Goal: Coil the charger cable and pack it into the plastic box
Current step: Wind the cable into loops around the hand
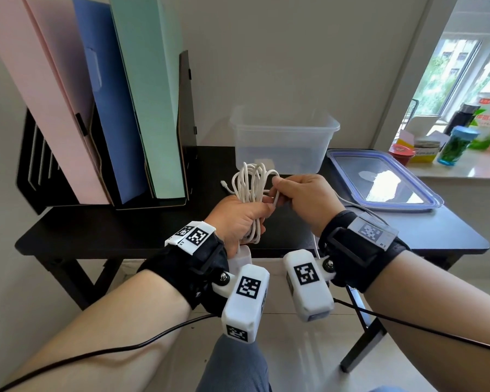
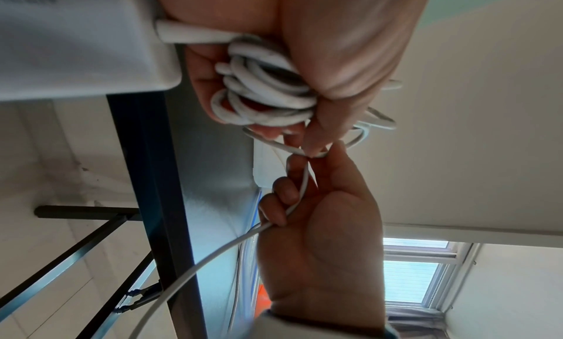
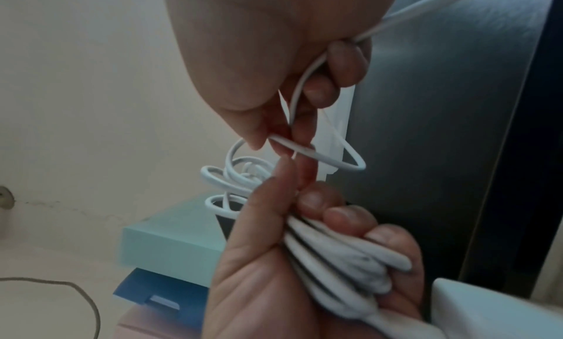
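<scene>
My left hand (image 1: 242, 215) grips a bundle of white charger cable (image 1: 252, 182) in its fist above the black table's front edge; the loops stick up past the fingers. The white charger brick (image 1: 242, 257) hangs below that fist, and it fills the top left of the left wrist view as a white block (image 2: 76, 43). My right hand (image 1: 300, 198) pinches a loose strand of the cable (image 3: 292, 149) between thumb and fingers, right beside the bundle (image 3: 335, 255). The free tail (image 2: 198, 267) runs down off the table. The clear plastic box (image 1: 283, 140) stands open behind the hands.
The box's blue-rimmed lid (image 1: 385, 182) lies flat on the table (image 1: 125, 230) to the right. File holders with pink, blue and green folders (image 1: 142, 103) stand at the back left. Bottles and jars (image 1: 458, 142) crowd the windowsill on the right.
</scene>
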Available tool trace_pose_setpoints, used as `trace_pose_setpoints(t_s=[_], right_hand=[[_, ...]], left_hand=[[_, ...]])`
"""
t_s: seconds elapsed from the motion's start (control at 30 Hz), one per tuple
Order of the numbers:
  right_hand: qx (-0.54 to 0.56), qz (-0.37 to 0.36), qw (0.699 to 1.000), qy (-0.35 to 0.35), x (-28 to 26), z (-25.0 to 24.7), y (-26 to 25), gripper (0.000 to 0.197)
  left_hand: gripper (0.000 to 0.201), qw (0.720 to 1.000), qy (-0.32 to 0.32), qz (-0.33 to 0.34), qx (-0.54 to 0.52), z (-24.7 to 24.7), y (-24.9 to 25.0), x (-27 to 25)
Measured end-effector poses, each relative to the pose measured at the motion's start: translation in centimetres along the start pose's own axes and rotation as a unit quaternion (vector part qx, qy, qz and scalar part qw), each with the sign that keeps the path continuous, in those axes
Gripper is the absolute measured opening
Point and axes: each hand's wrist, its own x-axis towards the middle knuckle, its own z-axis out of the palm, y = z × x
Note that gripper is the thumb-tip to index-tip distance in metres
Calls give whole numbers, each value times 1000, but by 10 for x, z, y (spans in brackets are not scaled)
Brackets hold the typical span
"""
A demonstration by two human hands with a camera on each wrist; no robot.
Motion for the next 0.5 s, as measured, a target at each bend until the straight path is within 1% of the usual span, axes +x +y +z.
trace_pose_setpoints(t_s=[0.17,0.27,0.33,0.4,0.5], right_hand=[[40,8,999,-6,-5,5,-3,32],[27,-1,999,-19,-7,6,-3,34],[19,-7,999,-29,-8,4,-4,30],[34,-7,999,-25,-7,2,-3,21],[63,2,998,2,-4,-1,1,11]], left_hand=[[12,999,13,5,46,4,-2,-1],[12,997,34,10,62,5,-1,0],[10,997,46,24,56,5,-1,0],[6,997,54,39,42,7,0,-2],[4,995,89,33,22,6,0,-2]])
